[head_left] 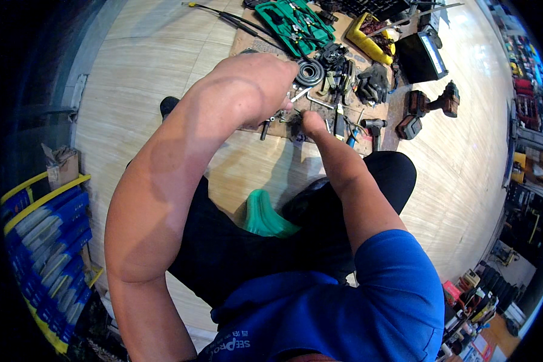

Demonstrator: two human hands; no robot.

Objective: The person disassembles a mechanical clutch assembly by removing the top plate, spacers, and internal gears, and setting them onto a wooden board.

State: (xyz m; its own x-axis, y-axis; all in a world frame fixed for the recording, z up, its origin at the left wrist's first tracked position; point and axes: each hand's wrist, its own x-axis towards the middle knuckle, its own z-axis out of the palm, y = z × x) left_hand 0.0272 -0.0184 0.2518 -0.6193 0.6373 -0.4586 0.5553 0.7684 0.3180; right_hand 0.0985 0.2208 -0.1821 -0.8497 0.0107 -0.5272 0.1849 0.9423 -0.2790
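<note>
My left hand (271,81) reaches over the tools on a cardboard sheet (377,110), its back toward me and its fingers curled down. What it holds, if anything, is hidden beneath it. Close by on the right, my right hand (311,123) is closed low over the sheet, beside a small dark part (294,128); its grip is too small to make out. Between and beyond the hands lie a bent metal hex key (321,103) and a black ring-shaped part (309,72). A short dark rod-like tool (265,130) lies under my left wrist.
Around the sheet are a green tool case (295,27), a yellow container (370,39), black gloves (373,84), a black battery (421,57), a cordless drill (443,99) and a black cable (235,19). A green plastic piece (264,214) is between my legs. Blue-and-yellow shelving (48,241) stands left.
</note>
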